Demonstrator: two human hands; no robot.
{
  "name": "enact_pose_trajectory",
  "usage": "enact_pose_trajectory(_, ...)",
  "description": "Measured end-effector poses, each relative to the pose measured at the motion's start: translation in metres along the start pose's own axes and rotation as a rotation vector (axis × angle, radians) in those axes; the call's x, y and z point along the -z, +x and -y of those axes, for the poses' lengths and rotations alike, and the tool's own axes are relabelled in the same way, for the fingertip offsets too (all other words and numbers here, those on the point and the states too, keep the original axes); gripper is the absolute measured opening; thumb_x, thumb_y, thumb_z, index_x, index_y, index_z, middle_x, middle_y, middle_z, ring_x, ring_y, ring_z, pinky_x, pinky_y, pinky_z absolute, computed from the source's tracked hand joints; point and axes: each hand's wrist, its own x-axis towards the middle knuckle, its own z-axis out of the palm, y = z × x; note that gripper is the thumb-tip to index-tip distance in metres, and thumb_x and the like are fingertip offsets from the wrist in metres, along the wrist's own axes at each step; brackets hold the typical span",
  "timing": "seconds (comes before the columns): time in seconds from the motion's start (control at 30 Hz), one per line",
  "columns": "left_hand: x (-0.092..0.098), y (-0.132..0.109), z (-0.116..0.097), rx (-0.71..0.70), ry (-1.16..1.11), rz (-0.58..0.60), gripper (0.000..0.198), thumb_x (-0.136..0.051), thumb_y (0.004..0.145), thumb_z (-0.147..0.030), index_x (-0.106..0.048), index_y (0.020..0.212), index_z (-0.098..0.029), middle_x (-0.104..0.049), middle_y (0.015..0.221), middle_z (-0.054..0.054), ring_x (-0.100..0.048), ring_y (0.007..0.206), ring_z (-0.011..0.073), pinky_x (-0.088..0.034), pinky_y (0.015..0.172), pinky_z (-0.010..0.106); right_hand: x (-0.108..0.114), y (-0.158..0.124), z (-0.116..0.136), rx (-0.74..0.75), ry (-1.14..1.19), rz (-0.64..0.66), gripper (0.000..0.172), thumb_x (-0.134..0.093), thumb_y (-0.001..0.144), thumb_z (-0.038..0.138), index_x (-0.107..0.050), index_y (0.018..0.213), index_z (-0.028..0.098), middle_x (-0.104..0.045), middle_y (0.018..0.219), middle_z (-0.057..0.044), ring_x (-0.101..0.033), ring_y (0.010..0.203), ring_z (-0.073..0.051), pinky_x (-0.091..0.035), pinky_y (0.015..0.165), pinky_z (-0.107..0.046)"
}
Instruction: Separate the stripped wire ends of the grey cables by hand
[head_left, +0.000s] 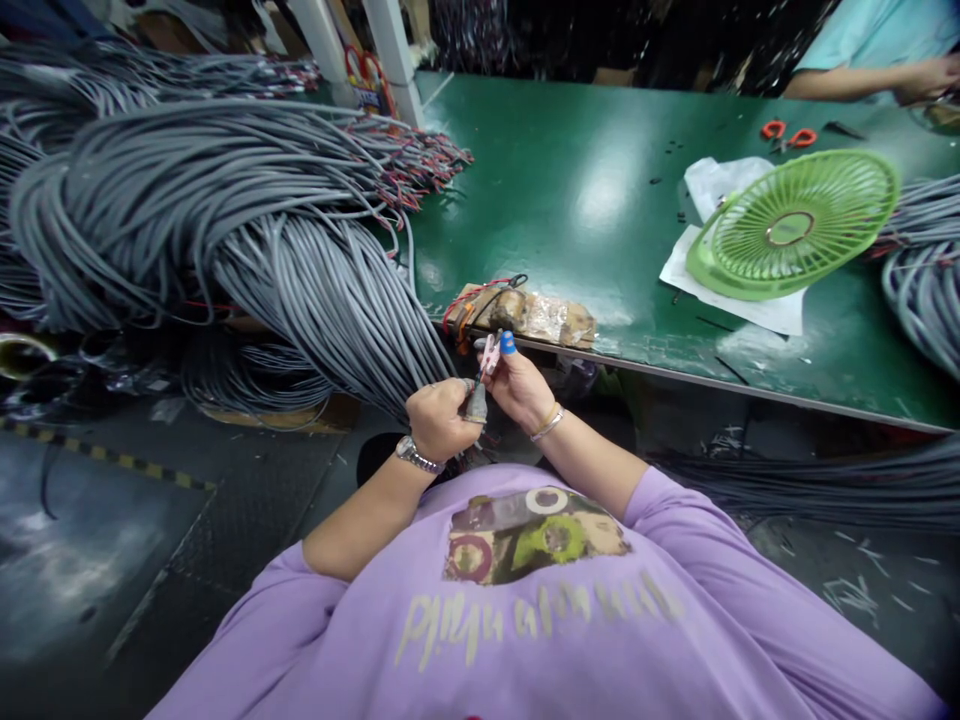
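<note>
My left hand point(441, 420) is closed in a fist around the end of a grey cable point(475, 404), whose thin coloured wires come out at the top. Right beside it, my right hand point(523, 388) pinches a small pale pink piece point(490, 354) at those wires; its exact kind is too small to make out. A blue cover point(508, 343) sits on a fingertip of my right hand. Just beyond both hands, a taped brown block point(551, 318) with red and black leads lies along the table's front edge. A thick bundle of grey cables point(337, 290) drapes down left of my hands.
On the green table point(570, 190), a green fan point(802, 225) stands over white paper point(679, 262). Orange-handled cutters point(787, 135) lie behind it. More grey cables point(926, 290) are at the right edge. Another person's arm point(855, 83) rests at the far right. White posts point(390, 50) rise at the back.
</note>
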Motion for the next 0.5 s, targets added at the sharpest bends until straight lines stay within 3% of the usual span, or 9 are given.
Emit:
enact_pose_trajectory(0.33,0.005,-0.010,0.001,0.065,-0.103,0.019,0.018,-0.063,0.068,-0.027,-0.054,0.053,-0.022,-0.049,0.049,0.001,-0.044,0.048,0.0143,-0.034,0.057,0.029,0.021,-0.007,0.001,-0.167,0.018,0.038,0.051,-0.057,0.079,0.070,-0.062,0.080,0.019,-0.064,0.073,0.001,-0.053,0.060,-0.009,-0.042,0.055,-0.021)
enact_pose_trajectory(0.43,0.006,-0.019,0.008,0.011,-0.055,0.090,0.015,-0.062,0.069,-0.025,-0.054,0.057,-0.022,-0.050,0.050,0.001,-0.047,0.049,0.0147,-0.034,0.057,0.029,0.032,-0.009,0.003,-0.190,0.013,-0.003,0.048,-0.062,0.078,0.066,-0.062,0.080,0.018,-0.064,0.072,0.001,-0.053,0.058,-0.008,-0.042,0.053,-0.020)
enact_pose_trajectory(0.5,0.009,-0.025,0.012,-0.015,-0.001,0.220,0.012,-0.059,0.073,-0.025,-0.056,0.061,-0.021,-0.056,0.055,0.003,-0.051,0.053,0.0157,-0.035,0.058,0.029,0.039,-0.011,0.006,-0.192,-0.003,-0.014,0.044,-0.066,0.077,0.061,-0.062,0.079,0.018,-0.063,0.070,0.002,-0.052,0.056,-0.008,-0.042,0.052,-0.019)
